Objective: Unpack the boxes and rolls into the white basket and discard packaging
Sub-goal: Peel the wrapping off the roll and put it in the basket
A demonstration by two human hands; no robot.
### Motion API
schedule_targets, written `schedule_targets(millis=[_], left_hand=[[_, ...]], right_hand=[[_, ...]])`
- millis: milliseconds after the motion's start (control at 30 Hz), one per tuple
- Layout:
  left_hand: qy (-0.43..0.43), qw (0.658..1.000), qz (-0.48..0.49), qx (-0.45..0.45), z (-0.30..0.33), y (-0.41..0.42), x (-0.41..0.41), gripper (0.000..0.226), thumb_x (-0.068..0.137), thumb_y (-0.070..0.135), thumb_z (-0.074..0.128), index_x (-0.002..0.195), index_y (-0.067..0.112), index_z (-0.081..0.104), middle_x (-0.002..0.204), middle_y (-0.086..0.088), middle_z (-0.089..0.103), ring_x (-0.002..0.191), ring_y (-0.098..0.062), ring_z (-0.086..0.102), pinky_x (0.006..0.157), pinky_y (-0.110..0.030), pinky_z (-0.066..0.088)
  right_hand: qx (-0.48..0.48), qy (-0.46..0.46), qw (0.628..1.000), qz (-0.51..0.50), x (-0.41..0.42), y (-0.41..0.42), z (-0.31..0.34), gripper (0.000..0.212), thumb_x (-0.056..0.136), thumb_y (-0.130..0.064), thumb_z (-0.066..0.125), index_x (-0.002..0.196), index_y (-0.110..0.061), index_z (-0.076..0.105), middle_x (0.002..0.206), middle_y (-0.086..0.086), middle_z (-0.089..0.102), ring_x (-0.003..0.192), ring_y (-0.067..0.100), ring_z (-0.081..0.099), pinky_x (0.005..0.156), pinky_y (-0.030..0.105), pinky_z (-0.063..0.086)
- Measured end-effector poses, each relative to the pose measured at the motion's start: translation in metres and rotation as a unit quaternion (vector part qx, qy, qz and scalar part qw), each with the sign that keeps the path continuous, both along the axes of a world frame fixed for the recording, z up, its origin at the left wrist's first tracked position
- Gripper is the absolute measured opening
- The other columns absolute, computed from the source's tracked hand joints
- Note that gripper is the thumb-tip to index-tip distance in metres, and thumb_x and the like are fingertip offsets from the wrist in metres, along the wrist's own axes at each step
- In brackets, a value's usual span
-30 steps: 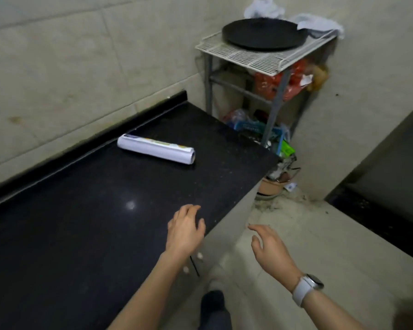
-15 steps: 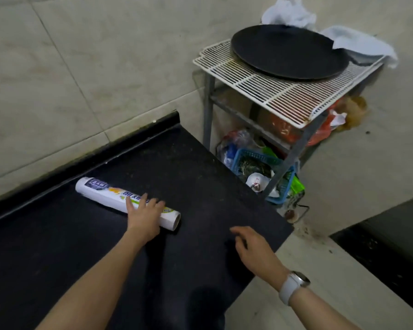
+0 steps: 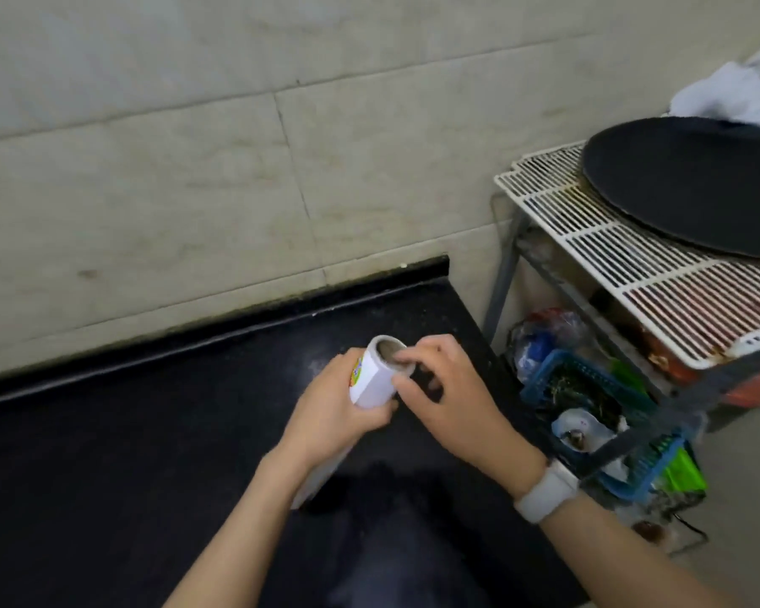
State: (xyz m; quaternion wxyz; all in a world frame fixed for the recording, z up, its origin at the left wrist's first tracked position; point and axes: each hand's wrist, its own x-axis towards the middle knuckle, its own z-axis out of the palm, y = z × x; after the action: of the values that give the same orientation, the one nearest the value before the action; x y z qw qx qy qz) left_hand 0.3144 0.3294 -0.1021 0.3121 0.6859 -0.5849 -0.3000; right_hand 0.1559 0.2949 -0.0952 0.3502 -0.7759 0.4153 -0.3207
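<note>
A white roll [image 3: 376, 379] with a colourful printed wrapper is lifted off the black counter [image 3: 106, 454] and tilted, its open cardboard end facing up and away. My left hand [image 3: 334, 410] is wrapped around the roll's upper part; the lower part runs down behind my forearm. My right hand [image 3: 444, 397] is at the roll's top end, with fingertips pinching at the rim of the tube. No white basket is in view.
A white wire rack [image 3: 610, 239] stands to the right of the counter with a black round pan [image 3: 694, 186] and white cloth [image 3: 738, 94] on top. A blue basket [image 3: 545, 379] of clutter sits underneath. A tiled wall runs behind the counter.
My left hand has picked the roll up from the counter and stood it on a tilt. My right hand has come over from the counter's edge to the roll's end.
</note>
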Motion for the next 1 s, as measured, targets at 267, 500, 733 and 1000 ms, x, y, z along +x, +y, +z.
schedule_targets(millis=[267,500,733,1000], left_hand=[[-0.023,0.987,0.100,0.126,-0.009,0.085,-0.038,0.030,0.058,0.037,0.061,0.080,0.026,0.044,0.073,0.008,0.058,0.064,-0.013,0.054,0.059,-0.027,0.042],[0.050,0.962,0.245,0.113,-0.010,0.163,-0.049,0.040,0.069,0.045,0.065,0.102,0.041,0.043,0.090,0.014,0.062,0.082,-0.005,0.059,0.063,-0.020,0.042],[0.147,0.911,0.385,0.014,-0.005,0.264,-0.018,0.026,0.082,0.052,0.046,0.106,0.044,0.053,0.102,0.028,0.062,0.097,0.007,0.057,0.078,-0.013,0.045],[0.135,0.761,0.633,-0.038,-0.015,0.438,0.078,0.038,0.069,0.051,0.044,0.071,0.013,0.049,0.070,-0.005,0.050,0.065,-0.015,0.046,0.063,-0.032,0.036]], right_hand=[[0.099,0.092,0.961,0.241,-0.015,0.022,-0.014,0.011,0.085,-0.029,0.059,0.082,-0.019,0.057,0.102,-0.003,0.040,0.077,0.000,0.043,0.067,0.005,0.034],[0.187,-0.011,0.936,0.299,0.012,0.070,-0.011,0.023,0.087,-0.016,0.057,0.071,-0.032,0.060,0.108,-0.006,0.047,0.091,0.001,0.051,0.075,0.007,0.039],[0.260,-0.084,0.859,0.432,0.081,0.134,-0.010,0.018,0.088,-0.002,0.052,0.083,-0.014,0.064,0.119,0.001,0.055,0.104,0.002,0.054,0.077,0.007,0.046],[0.251,-0.060,0.776,0.576,0.200,0.267,-0.002,0.011,0.083,-0.021,0.051,0.072,-0.018,0.053,0.115,-0.006,0.059,0.107,-0.003,0.054,0.084,0.009,0.043]])
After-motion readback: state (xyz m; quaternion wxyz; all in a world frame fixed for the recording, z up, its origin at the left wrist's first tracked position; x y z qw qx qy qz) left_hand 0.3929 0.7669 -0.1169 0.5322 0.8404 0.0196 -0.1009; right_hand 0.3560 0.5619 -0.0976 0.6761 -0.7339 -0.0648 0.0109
